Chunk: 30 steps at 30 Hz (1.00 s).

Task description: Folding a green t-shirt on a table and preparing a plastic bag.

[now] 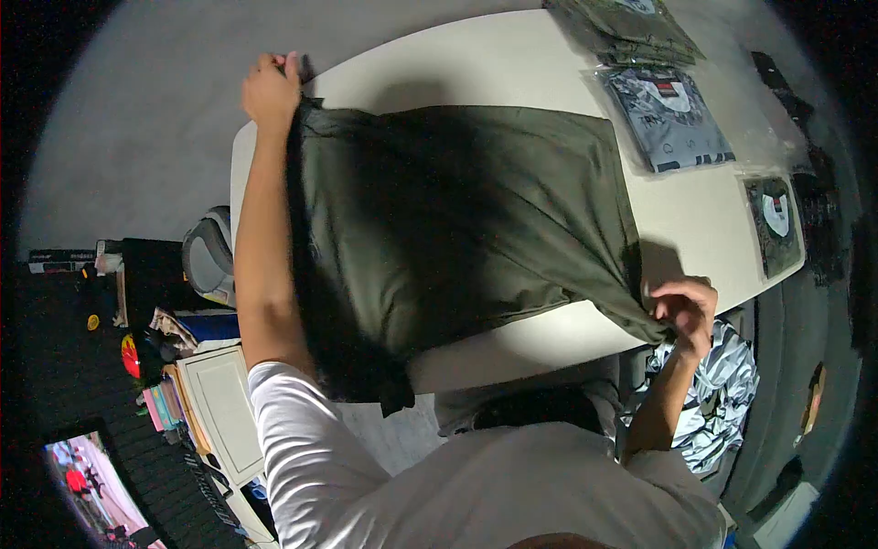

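A dark olive garment (476, 201) lies spread across the white table, its dark left edge hanging over the near side. Loose folds run toward its lower right corner; its exact cut cannot be made out. My left hand (273, 90) is closed at the far left corner, where a dark bit of the cloth shows beside the fingers. The forearm passes along the garment's left edge. At the near right, my right hand (686, 311) pinches the garment's corner between thumb and fingers and draws the cloth out past the table edge.
Clear bags with folded garments lie on the table's right: an olive stack (631, 32), a blue-grey shirt (672, 119) and a dark one (773, 224). Shiny crumpled plastic (722, 393) sits below right. A white cabinet (219, 407) and a chair (210, 256) stand left of the table (677, 220).
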Tool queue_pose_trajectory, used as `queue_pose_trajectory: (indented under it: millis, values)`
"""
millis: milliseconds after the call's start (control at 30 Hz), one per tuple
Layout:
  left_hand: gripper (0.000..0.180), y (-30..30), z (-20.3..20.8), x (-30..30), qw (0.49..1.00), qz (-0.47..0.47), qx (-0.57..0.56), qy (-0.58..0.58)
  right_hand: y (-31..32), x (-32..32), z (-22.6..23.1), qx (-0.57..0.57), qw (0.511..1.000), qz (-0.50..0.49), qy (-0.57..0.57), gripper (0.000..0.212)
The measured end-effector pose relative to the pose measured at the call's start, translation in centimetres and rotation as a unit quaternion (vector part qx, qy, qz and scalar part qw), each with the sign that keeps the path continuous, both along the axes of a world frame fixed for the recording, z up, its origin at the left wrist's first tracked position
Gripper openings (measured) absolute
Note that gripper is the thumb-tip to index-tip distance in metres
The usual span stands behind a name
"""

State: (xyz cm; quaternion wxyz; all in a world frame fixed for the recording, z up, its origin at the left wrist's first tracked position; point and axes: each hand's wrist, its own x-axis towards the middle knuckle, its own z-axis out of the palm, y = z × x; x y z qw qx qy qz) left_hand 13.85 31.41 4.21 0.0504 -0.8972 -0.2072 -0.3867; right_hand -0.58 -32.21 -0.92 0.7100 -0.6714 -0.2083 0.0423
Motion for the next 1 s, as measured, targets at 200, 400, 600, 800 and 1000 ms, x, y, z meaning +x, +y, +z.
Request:
queue_pose_trajectory:
  millis: [200, 400, 600, 800, 1000]
  values:
    - [0.026, -6.2, -1.4, -7.0, 0.983, -0.129, -0.084, 0.099, 3.1, 5.0, 6.0, -0.336, 0.926, -0.045, -0.166, 0.024]
    - [0.026, -20.0, -1.8, -21.0, 0.869, -0.428, -0.126, 0.213, 13.3, 16.1, 3.0, -0.429, 0.786, -0.044, -0.443, 0.039]
    - [0.036, -29.6, -3.5, -29.0, 0.879, -0.421, -0.16, 0.159, 16.4, 20.1, 2.2, -0.502, 0.781, 0.171, -0.329, 0.032]
    - [0.032, -30.8, -6.0, -31.0, 0.902, -0.396, -0.131, 0.114, 16.5, 22.0, 4.9, -0.331, 0.884, 0.326, 0.051, 0.021]
    - [0.029, -30.1, -6.3, -34.1, 0.902, -0.401, -0.132, 0.087, 18.8, 26.4, 6.3, -0.444, 0.826, 0.346, 0.029, 0.019]
